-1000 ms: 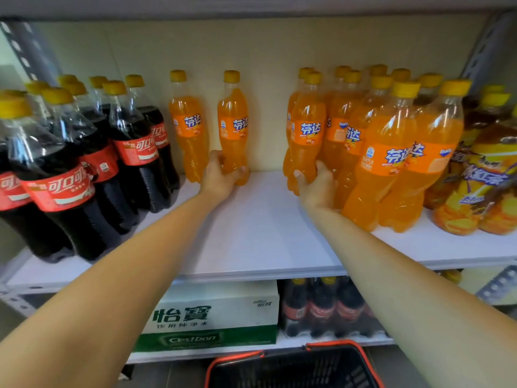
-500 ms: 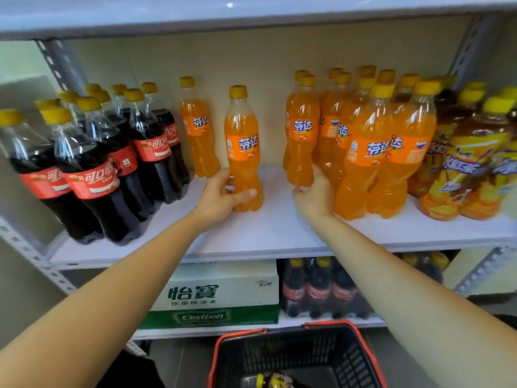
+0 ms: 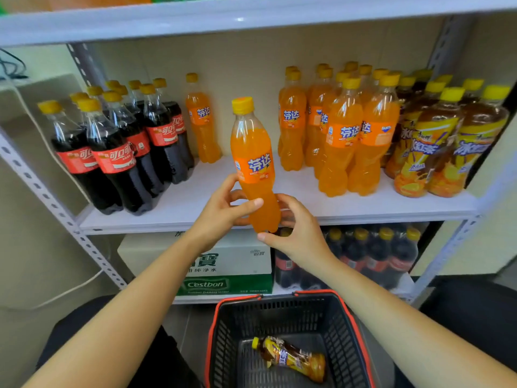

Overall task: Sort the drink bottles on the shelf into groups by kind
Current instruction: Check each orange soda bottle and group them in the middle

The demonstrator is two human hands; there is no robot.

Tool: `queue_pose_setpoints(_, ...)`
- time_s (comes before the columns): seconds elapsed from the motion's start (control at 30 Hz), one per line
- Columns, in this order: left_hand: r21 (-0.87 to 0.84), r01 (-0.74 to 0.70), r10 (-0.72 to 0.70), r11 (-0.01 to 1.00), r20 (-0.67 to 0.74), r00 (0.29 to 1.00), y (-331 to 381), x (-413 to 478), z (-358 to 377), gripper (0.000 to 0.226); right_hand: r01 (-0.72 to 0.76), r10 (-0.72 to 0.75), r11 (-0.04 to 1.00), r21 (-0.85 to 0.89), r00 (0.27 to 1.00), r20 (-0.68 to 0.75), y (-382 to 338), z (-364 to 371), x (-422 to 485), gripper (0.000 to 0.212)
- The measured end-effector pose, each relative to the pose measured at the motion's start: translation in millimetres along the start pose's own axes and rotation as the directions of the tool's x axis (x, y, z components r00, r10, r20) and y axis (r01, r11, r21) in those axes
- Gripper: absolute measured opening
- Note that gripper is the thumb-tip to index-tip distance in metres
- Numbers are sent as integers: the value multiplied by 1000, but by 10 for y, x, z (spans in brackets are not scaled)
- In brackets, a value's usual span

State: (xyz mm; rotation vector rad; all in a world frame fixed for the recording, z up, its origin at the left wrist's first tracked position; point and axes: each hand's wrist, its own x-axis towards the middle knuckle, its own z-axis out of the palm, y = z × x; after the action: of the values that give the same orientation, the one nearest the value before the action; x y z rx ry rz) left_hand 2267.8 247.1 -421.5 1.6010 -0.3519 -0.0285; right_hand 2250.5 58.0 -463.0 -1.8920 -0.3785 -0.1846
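At centre frame I lose most of the right hand (image 3: pixel 298 233)'s fingers behind the orange bottle (image 3: pixel 253 163), and the left forearm (image 3: pixel 167 275) covers the left half of the lettering on the carton (image 3: pixel 246 264) at lower centre. The top edge cuts the goods on the upper shelf (image 3: pixel 251 19) to strips of orange and green. The basket (image 3: pixel 216 331) runs off the bottom edge, and I cannot read the label of the yellow-labelled bottle (image 3: pixel 291 357) lying in it.
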Motion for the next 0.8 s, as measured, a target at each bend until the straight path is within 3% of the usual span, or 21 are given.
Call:
queue_pose_setpoints(0.13, -8, -1, 2, 1000, 50, 999, -51, -164, 162, 46, -1, 4, 997, 72, 999, -49, 13, 16, -186, 72)
queue_pose_setpoints(0.27, 25, -41, 42, 999, -52, 998, -49, -200, 146, 38, -61, 65, 975, 213, 998, -11, 112, -42, -379, 69)
queue_pose_setpoints(0.5, -337, 20, -37, 941, -44, 998, -127, -143, 7, 42, -135, 104, 935, 328, 988, 110, 231, -81, -553, 64)
queue_pose_setpoints(0.8, -285, -32, -35, 958, -224, 974, -263, -155, -26, 24, -249, 228, 819, 518, 968, 105, 341, -96, -560, 65)
